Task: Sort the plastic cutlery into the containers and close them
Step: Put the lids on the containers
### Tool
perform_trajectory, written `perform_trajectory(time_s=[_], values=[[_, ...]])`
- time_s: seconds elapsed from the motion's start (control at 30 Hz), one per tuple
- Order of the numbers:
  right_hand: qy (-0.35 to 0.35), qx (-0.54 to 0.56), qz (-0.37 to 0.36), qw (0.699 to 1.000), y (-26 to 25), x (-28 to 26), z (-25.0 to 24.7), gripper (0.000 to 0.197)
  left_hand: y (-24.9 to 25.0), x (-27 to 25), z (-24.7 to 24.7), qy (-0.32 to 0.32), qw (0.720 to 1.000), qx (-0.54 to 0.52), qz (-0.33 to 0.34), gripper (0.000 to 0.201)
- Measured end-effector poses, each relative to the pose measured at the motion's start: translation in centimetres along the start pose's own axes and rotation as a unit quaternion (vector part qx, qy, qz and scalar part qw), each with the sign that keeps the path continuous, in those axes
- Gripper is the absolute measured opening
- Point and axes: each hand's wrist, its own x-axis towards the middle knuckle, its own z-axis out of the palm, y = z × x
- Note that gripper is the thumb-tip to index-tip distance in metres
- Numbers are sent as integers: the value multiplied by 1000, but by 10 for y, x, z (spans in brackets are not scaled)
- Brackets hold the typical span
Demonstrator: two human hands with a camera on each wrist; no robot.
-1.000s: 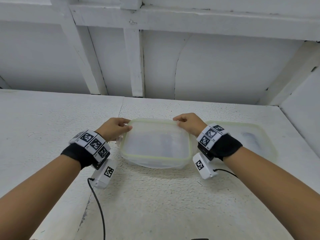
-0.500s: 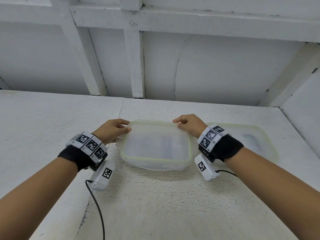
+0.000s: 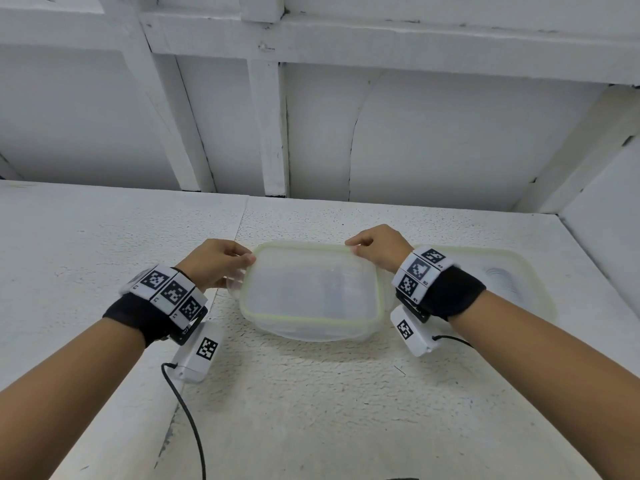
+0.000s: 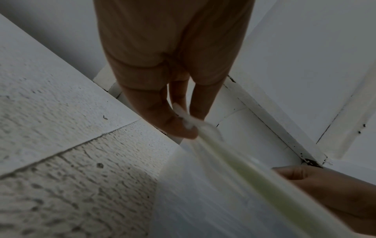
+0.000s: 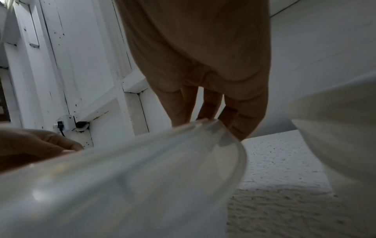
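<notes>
- On the white table (image 3: 311, 393), far left: left hand (image 3: 214, 261), fingers curled, pinching the left rim of the lid (image 3: 311, 289); wrist band with black-and-white markers (image 3: 166, 291) and a white box with a cable (image 3: 199, 351) hanging off it.
- Left wrist view: thumb and fingers (image 4: 173, 122) clamp the lid's pale green edge (image 4: 234, 161); blurry.
- Centre: clear lid with green seal sits on top of the container (image 3: 304, 332), tilted a bit; near edge looks not pressed flush, cannot tell if latched.
- Contents show only as a hazy shape through the lid; cannot tell which cutlery.
- Right of centre: right hand (image 3: 377, 247), fingers curled, gripping the lid's far right corner; same marker band on that wrist.
- Right wrist view: fingertips (image 5: 238, 127) hooked over the lid rim (image 5: 203, 128).
- Far right: second container (image 3: 512, 268), lid on, just beside the first, partly hidden behind the right wrist; ridged stack faintly visible inside.
- Behind: white panelled wall (image 3: 450, 133).
</notes>
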Motion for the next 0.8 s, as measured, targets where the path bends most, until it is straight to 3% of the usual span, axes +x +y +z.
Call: perform_trajectory(time_s=[0.23, 0.47, 0.63, 0.8], values=[[-10, -34, -1, 999, 2, -2, 0, 26, 2, 0, 3, -1, 1000, 2, -5, 8], [29, -58, 4, 998, 5, -4, 5, 25, 0, -2, 6, 15, 1000, 2, 1, 10], [36, -70, 19, 997, 4, -36, -7, 41, -3, -6, 2, 103, 984, 138, 46, 32], [23, -74, 50, 996, 16, -70, -6, 50, -11, -15, 10, 88, 981, 165, 50, 35]])
